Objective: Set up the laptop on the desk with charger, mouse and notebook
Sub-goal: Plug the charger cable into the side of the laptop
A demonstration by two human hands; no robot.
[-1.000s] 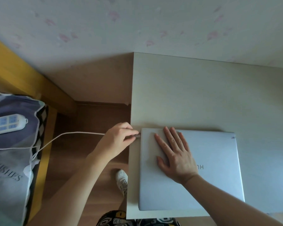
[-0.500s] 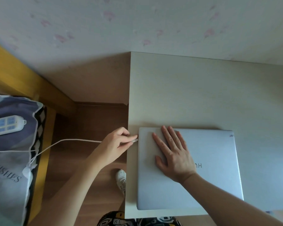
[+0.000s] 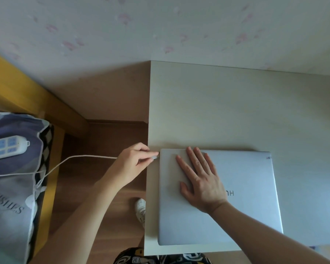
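A closed silver laptop (image 3: 246,187) lies on the pale desk (image 3: 227,107), near its front left corner. My right hand (image 3: 200,181) rests flat on the lid with fingers spread. My left hand (image 3: 133,164) pinches the plug of the white charger cable (image 3: 84,157) right at the laptop's left edge, near its far corner. The cable runs left from my hand toward the bed. No mouse or notebook is in view.
A white power strip (image 3: 6,147) lies on a grey-blue pillow (image 3: 10,178) on the yellow-framed bed (image 3: 32,96) at the left. Wooden floor and my white shoe (image 3: 140,208) show between bed and desk. A floral wall stands behind the desk.
The plug in my left hand stays at the laptop's left edge. My right hand keeps pressing on the lid. The view has shifted slightly.
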